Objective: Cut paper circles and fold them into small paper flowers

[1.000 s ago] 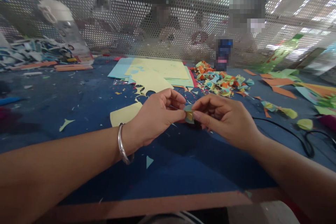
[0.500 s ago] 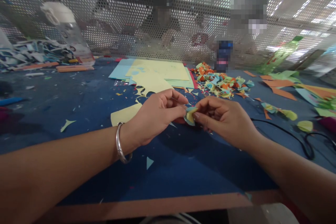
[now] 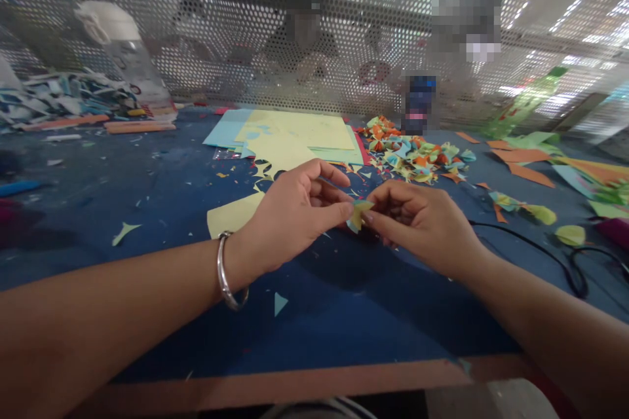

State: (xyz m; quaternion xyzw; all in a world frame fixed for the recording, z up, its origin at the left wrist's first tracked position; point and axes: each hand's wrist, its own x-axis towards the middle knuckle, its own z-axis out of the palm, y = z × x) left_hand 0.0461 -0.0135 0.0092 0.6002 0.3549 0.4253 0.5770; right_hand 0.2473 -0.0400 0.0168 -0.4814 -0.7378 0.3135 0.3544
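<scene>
A small folded paper piece [image 3: 361, 215], yellow with light blue, is held between my hands above the blue tabletop [image 3: 314, 334]. My left hand [image 3: 304, 209], with a silver bangle at the wrist, pinches its left side between thumb and fingers. On the right side, my right hand [image 3: 417, 222] grips it with thumb and forefinger, the other fingers curled. Beyond my left hand lie cut yellow paper sheets [image 3: 289, 127] with curved holes. Farther right is a pile of folded paper pieces [image 3: 413, 154] in orange, yellow, green and blue.
A white-capped clear bottle [image 3: 137, 65] stands back left by a heap of paper strips [image 3: 63, 101]. Orange paper scraps [image 3: 528, 163] and a green bottle [image 3: 531, 101] are at right, near a black cord [image 3: 545, 252]. A perforated metal screen [image 3: 211, 26] borders the table; a person sits behind it.
The paper piece has turned between my fingers and its yellow face looks more spread. My left thumb has shifted slightly on it; my right hand has barely moved.
</scene>
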